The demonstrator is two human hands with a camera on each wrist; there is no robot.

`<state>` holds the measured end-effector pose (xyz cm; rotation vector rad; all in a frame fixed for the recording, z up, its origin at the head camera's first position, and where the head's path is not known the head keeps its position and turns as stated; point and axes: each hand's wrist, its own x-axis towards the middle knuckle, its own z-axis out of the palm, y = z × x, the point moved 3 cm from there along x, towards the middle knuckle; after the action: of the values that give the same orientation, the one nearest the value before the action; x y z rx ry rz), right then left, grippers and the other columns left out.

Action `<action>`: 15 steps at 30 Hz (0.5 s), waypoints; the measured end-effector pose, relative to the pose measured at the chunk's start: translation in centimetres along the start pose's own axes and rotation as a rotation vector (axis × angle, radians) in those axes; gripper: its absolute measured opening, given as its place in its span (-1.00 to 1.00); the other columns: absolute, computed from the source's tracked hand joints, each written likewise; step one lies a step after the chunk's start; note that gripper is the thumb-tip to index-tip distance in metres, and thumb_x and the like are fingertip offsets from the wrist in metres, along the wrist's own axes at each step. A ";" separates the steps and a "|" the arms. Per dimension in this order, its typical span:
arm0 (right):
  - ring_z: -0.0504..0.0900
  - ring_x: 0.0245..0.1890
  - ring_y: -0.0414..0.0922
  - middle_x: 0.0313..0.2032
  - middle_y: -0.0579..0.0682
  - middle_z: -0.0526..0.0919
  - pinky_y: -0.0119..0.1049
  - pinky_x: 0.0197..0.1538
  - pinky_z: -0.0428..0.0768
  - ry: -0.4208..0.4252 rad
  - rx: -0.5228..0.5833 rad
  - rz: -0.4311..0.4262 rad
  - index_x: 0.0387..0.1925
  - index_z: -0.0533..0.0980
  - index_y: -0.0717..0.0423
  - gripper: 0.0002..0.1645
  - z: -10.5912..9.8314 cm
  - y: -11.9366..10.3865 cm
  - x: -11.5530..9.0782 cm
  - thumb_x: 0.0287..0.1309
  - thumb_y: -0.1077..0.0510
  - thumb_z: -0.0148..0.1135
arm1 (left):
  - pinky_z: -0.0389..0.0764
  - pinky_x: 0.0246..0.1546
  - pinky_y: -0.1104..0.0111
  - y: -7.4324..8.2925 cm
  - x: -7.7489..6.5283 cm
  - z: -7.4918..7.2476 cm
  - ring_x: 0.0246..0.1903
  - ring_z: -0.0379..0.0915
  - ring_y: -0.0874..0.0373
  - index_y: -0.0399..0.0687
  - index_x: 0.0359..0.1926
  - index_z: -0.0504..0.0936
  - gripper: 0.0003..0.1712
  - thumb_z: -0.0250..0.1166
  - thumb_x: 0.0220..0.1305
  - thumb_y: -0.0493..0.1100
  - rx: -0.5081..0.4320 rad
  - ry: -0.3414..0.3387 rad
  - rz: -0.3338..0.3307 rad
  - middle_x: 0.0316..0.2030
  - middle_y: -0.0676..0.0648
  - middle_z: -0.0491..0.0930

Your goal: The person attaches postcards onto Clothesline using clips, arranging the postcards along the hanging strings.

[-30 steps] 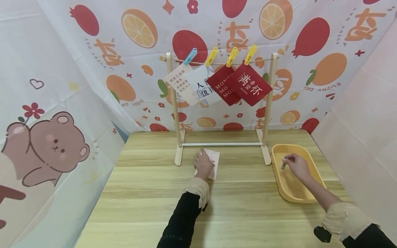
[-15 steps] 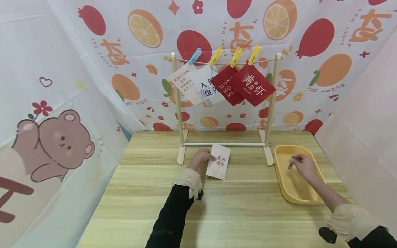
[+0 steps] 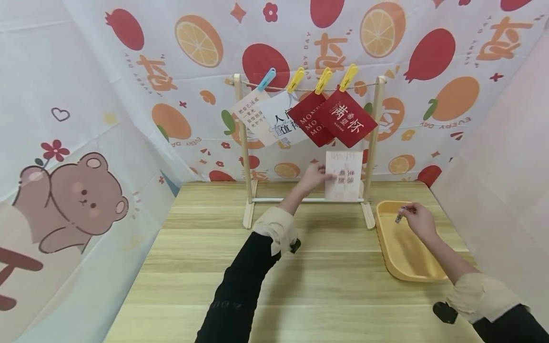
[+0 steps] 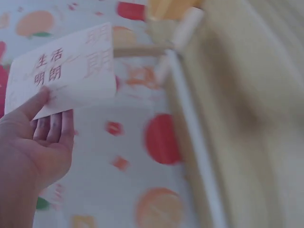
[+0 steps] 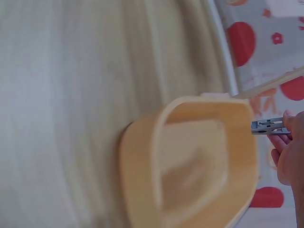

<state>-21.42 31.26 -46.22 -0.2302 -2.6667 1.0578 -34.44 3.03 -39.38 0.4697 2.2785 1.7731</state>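
Note:
My left hand [image 3: 313,179] pinches a pale pink card [image 3: 344,175] with red lettering by its left edge, holding it up in front of the rack's lower right part. In the left wrist view the thumb lies on the card's [image 4: 66,71] printed face and the fingers are behind it. Over the yellow tray [image 3: 390,257], my right hand [image 3: 420,221] pinches a small grey clothespin [image 5: 268,126]. Two pale cards and two red cards [image 3: 346,118] hang from the rack's string by one blue clothespin [image 3: 267,79] and several yellow clothespins [image 3: 349,77].
The wooden rack [image 3: 372,143] stands at the back of the wooden table [image 3: 206,276], with a white bar [image 3: 283,200] low between its posts. A fruit-print cloth [image 3: 206,157] hangs right behind it.
My left hand picked the pink card up off the table and carried it up and to the right, in front of the rack. The right hand kept its clothespin over the tray, rising slightly.

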 end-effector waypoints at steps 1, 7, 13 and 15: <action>0.51 -0.27 0.14 -0.24 0.36 0.54 -0.30 -0.39 0.47 0.015 0.004 0.010 -0.12 0.44 0.49 -0.59 -0.3 -0.4 0.3 0.26 0.13 0.09 | 0.59 -0.34 0.44 1.3 0.4 0.2 -0.29 0.55 0.09 -0.37 -0.03 0.52 -0.62 0.32 0.10 -0.35 -0.022 0.027 0.016 -0.24 -0.20 0.61; 0.44 -0.32 -0.06 -0.22 0.28 0.54 -0.43 -0.39 0.39 0.136 0.060 0.023 -0.10 0.46 0.44 -0.58 -3.0 -3.9 3.5 0.26 0.09 0.09 | 0.45 -0.61 0.50 6.7 1.9 1.1 -0.47 0.51 0.17 -0.28 -0.05 0.53 -0.67 0.30 0.12 -0.33 -0.246 0.188 0.066 -0.33 -0.11 0.63; 0.40 -0.41 -0.29 -0.31 0.03 0.53 -0.50 -0.38 0.39 0.284 0.159 -0.013 -0.12 0.48 0.35 -0.60 -6.9 -9.7 7.3 0.20 0.06 0.16 | 0.58 -0.44 0.48 8.5 2.6 1.1 -0.39 0.54 0.22 -0.28 -0.08 0.52 -0.68 0.32 0.11 -0.32 -0.331 0.310 0.131 -0.33 -0.09 0.63; 0.40 -0.41 -0.33 -0.35 -0.09 0.52 -0.51 -0.36 0.38 0.323 0.202 -0.026 -0.11 0.48 0.31 -0.61 -8.4 -11.9 8.3 0.19 0.06 0.18 | 0.59 -0.37 0.42 8.8 2.8 1.0 -0.38 0.53 0.22 -0.27 -0.10 0.52 -0.70 0.32 0.12 -0.31 -0.341 0.325 0.159 -0.33 -0.09 0.63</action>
<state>-27.42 30.17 -30.59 -0.2968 -2.2560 1.1626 -35.68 6.97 -31.08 0.3239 2.1073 2.4153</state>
